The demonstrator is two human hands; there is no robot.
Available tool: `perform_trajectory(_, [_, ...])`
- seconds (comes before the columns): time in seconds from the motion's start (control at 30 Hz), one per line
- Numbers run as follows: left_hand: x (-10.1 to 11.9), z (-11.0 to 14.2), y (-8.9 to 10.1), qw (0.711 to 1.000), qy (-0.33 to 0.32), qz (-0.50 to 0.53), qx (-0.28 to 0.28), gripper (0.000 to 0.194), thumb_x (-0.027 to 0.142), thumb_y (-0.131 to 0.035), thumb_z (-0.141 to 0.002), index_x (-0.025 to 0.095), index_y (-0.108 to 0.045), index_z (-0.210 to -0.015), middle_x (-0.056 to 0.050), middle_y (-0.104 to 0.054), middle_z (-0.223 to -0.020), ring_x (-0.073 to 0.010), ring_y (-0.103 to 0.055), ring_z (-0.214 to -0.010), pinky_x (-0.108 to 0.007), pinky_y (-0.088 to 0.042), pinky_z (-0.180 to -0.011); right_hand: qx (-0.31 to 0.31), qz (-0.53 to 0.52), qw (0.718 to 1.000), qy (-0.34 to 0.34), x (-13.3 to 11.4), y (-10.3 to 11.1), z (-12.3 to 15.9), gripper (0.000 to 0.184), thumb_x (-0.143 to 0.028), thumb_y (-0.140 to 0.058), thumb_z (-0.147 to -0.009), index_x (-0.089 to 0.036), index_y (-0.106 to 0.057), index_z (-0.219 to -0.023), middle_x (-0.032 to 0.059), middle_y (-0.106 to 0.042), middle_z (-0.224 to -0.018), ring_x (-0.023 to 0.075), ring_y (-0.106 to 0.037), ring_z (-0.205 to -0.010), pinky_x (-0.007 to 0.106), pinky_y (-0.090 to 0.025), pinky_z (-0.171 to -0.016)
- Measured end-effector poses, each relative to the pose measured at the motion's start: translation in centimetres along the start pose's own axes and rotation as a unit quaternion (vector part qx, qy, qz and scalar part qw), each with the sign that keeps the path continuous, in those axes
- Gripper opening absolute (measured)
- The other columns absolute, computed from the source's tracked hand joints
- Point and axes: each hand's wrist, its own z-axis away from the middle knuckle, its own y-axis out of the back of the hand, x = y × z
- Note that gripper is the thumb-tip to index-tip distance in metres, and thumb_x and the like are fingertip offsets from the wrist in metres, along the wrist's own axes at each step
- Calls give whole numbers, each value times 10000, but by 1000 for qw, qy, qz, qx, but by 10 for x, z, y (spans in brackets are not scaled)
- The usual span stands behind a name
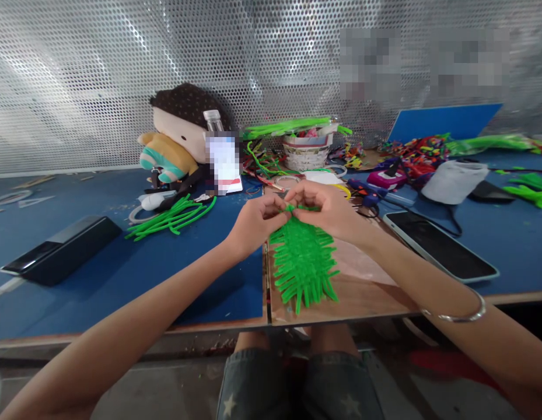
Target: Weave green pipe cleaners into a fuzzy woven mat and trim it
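Note:
A fringed piece made of bright green pipe cleaners hangs over the brown board, its many stubby ends sticking out at the sides and bottom. My left hand pinches its top edge between thumb and fingers. Right beside it, my right hand is closed on the same top edge, the fingertips of both hands nearly touching. The exact bit between the fingertips is mostly hidden. To the left, a loose bunch of green pipe cleaners lies on the blue table.
A phone lies by my right forearm; a dark box-shaped device sits at far left. Behind are a plush doll, a lit phone, a woven basket, a glue gun and a pile of colourful pieces.

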Motion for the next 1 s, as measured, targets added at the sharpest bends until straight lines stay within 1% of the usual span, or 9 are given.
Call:
perform_trajectory(0.13, [0, 0, -1, 1000, -22, -14, 3, 61, 157, -586, -707, 153, -528, -688, 42, -548, -590, -64, -477, -537, -204, -339, -522, 0, 17, 1000, 19, -2, 1, 0, 220, -34, -529, -679, -150, -558, -864, -12, -554, -783, 81, -531, -701, 221, -410, -613])
perform_trajectory(0.3, [-2, -1, -1, 999, -37, 1, 6, 42, 157, -592, -704, 151, -552, -715, 33, -568, -598, -72, -499, -555, -203, -356, -525, 20, 4, 1000, 14, -1, 1, 0, 212, -26, -537, -659, -159, -561, -823, -24, -553, -768, 73, -515, -666, 209, -382, -560])
perform_trajectory(0.43, [-2, -1, -1, 999, -38, 8, 17, 42, 164, -605, -691, 149, -570, -709, 31, -566, -606, -76, -502, -573, -210, -356, -541, 43, -27, 999, -9, 0, 0, -1, 184, -55, -563, -652, -168, -565, -797, -40, -540, -700, 69, -495, -617, 208, -365, -535])
perform_trajectory(0.53, [1, -1, 0, 999, -22, 30, 19, 51, 174, -604, -687, 154, -562, -664, 41, -539, -585, -70, -470, -551, -214, -342, -537, 54, -52, 997, -35, -2, 1, -1, 180, -75, -600, -628, -166, -563, -780, -37, -539, -706, 73, -501, -637, 213, -383, -564])
perform_trajectory(0.6, [4, -1, 0, 998, -1, 54, 15, 100, 198, -607, -693, 159, -553, -619, 55, -495, -545, -61, -417, -510, -217, -322, -520, 54, -61, 996, -45, -4, 1, -1, 183, -92, -618, -627, -163, -565, -788, -27, -552, -737, 79, -513, -670, 220, -397, -598])
perform_trajectory(0.67, [6, -1, 0, 995, 40, 93, 2, 150, 234, -630, -688, 162, -549, -585, 61, -467, -522, -59, -389, -491, -221, -316, -514, 46, -67, 995, -55, -5, 2, -1, 187, -117, -625, -645, -162, -567, -817, -19, -564, -755, 85, -524, -689, 228, -402, -620])
perform_trajectory(0.83, [10, -1, 1, 967, 170, 189, -24, 142, 273, -703, -620, 162, -613, -623, 17, -590, -632, -97, -523, -584, -233, -386, -565, 17, -75, 992, -101, -4, 4, -2, 207, -156, -625, -676, -163, -541, -865, -3, -598, -757, 95, -540, -673, 232, -396, -597])
perform_trajectory(0.9, [11, -1, 1, 957, 201, 205, -27, 113, 254, -695, -625, 162, -627, -625, 14, -596, -619, -101, -530, -573, -232, -389, -549, 18, -81, 991, -108, -4, 3, -2, 212, -149, -624, -673, -161, -533, -864, -4, -604, -749, 89, -538, -650, 226, -385, -577])
perform_trajectory(1.0, [10, -2, 3, 948, 240, 207, -27, 77, 220, -680, -635, 157, -641, -613, 17, -587, -580, -91, -512, -535, -217, -370, -506, 15, -86, 992, -97, -4, 1, -2, 218, -124, -624, -656, -157, -528, -849, -12, -601, -724, 81, -531, -621, 221, -378, -564])
